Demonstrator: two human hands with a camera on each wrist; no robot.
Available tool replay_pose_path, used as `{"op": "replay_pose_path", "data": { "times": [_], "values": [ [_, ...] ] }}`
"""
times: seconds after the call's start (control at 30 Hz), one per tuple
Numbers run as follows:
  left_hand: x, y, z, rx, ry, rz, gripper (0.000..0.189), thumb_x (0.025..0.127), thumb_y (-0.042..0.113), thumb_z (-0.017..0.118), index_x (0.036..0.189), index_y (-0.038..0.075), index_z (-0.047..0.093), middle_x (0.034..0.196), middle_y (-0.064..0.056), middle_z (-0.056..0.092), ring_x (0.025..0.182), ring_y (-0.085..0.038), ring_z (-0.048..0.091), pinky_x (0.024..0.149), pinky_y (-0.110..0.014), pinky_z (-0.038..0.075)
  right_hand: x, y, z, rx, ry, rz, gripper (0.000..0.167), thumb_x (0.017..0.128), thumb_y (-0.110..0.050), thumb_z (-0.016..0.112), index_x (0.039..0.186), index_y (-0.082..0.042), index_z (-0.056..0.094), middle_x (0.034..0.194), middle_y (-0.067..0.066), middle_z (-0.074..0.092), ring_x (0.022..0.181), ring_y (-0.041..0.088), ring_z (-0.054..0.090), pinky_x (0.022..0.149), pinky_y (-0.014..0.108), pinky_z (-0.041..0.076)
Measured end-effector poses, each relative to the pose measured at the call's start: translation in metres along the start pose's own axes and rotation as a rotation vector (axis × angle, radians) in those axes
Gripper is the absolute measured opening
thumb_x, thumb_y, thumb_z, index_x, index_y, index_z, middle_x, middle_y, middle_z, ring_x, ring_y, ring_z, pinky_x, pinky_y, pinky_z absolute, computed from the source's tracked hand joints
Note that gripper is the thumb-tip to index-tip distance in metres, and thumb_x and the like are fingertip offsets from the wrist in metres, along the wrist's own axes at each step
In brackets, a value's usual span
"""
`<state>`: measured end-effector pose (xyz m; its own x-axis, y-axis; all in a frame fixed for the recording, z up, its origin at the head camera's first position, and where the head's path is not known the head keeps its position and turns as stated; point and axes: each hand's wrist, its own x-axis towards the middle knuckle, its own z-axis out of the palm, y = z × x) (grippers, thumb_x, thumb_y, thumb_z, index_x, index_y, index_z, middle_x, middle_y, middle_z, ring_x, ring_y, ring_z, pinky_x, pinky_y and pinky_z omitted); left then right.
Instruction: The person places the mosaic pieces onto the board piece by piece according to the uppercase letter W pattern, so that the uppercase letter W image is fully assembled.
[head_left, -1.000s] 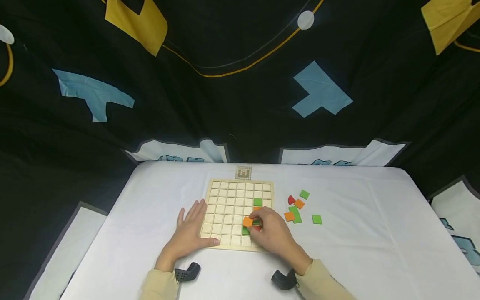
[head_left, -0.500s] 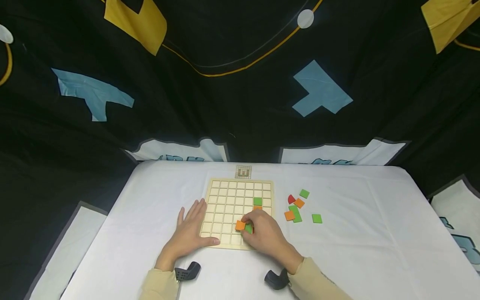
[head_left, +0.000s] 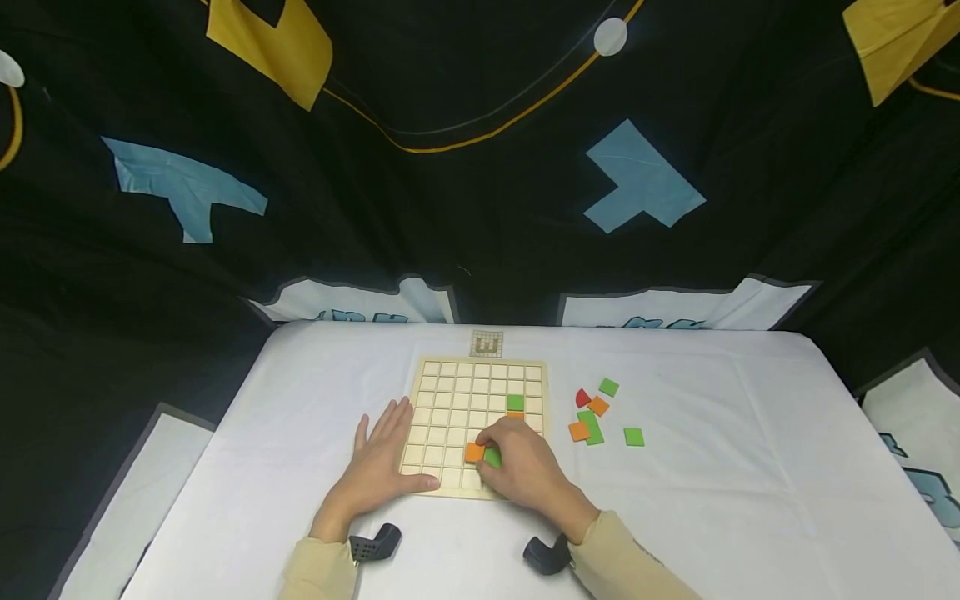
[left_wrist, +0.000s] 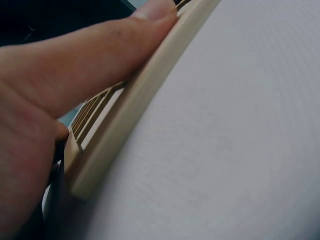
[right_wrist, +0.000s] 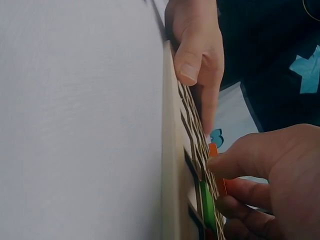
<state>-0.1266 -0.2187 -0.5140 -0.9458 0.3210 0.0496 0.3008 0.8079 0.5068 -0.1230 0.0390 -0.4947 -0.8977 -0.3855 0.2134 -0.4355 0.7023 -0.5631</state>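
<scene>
A square wooden grid board (head_left: 455,400) lies in front of me. My left hand (head_left: 378,462) rests along its left side with the fingers straight, and the thumb (left_wrist: 100,60) lies across the near rim. My right hand (head_left: 525,467) pinches an orange square tile (head_left: 474,452) at the lower middle of the grid. In the right wrist view the orange tile (right_wrist: 214,150) stands between thumb and fingers, close over the cells. Beside it sits a green tile (head_left: 492,457), partly hidden by the hand. Higher up, another green tile (head_left: 516,402) lies above an orange one (head_left: 515,415).
Right of the board lie loose pieces: a red quarter-circle (head_left: 582,399), orange squares (head_left: 579,431) and several green squares (head_left: 633,437), some overlapping. A small printed grid card (head_left: 487,344) sits beyond the board's far edge. A black patterned curtain (head_left: 465,233) hangs behind the white table (head_left: 712,467).
My right hand has moved left across the board, carrying the orange tile to the left of the lower green tile. The left hand stays in place.
</scene>
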Motion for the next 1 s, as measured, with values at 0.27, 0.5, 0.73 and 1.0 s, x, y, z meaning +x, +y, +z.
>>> {"op": "replay_pose_path", "data": {
  "times": [0.27,0.5,0.73,1.0],
  "values": [
    [0.0002,-0.001,0.001,0.019,-0.003,0.001,0.128,0.069,0.07,0.077,0.156,-0.007,0.023,0.165,-0.021,0.018,0.152,-0.039,0.012,0.116,-0.066,-0.006,0.0011,0.002,0.004,-0.028,-0.021,-0.006,0.019,0.079,-0.017,0.075,0.098,-0.011,0.075,0.092,-0.005,0.064,0.087,0.011,0.057,0.075,0.029,0.052],
    [0.0005,-0.0003,0.0008,0.019,-0.008,-0.005,0.129,0.069,0.071,0.077,0.156,-0.006,0.022,0.165,-0.02,0.018,0.153,-0.039,0.011,0.117,-0.065,-0.007,0.0024,0.0044,0.0037,-0.024,-0.05,-0.001,0.02,0.08,-0.018,0.077,0.099,-0.013,0.076,0.097,-0.003,0.063,0.096,0.015,0.058,0.087,0.034,0.052],
    [0.0006,-0.0001,0.0006,0.014,-0.008,-0.003,0.128,0.069,0.07,0.077,0.156,-0.006,0.022,0.165,-0.021,0.018,0.152,-0.039,0.012,0.116,-0.066,-0.007,0.0026,0.0074,0.0028,-0.009,-0.063,-0.002,0.023,0.079,-0.019,0.08,0.101,-0.014,0.078,0.097,-0.005,0.062,0.095,0.013,0.056,0.084,0.031,0.051],
    [0.0008,-0.0013,0.0014,0.014,-0.008,-0.003,0.128,0.069,0.071,0.077,0.156,-0.006,0.022,0.165,-0.02,0.018,0.153,-0.039,0.011,0.117,-0.065,-0.006,0.0022,0.0071,0.0013,-0.005,-0.066,-0.007,0.023,0.08,-0.02,0.082,0.102,-0.015,0.078,0.098,-0.006,0.063,0.095,0.013,0.056,0.085,0.031,0.051]
  ]
}}
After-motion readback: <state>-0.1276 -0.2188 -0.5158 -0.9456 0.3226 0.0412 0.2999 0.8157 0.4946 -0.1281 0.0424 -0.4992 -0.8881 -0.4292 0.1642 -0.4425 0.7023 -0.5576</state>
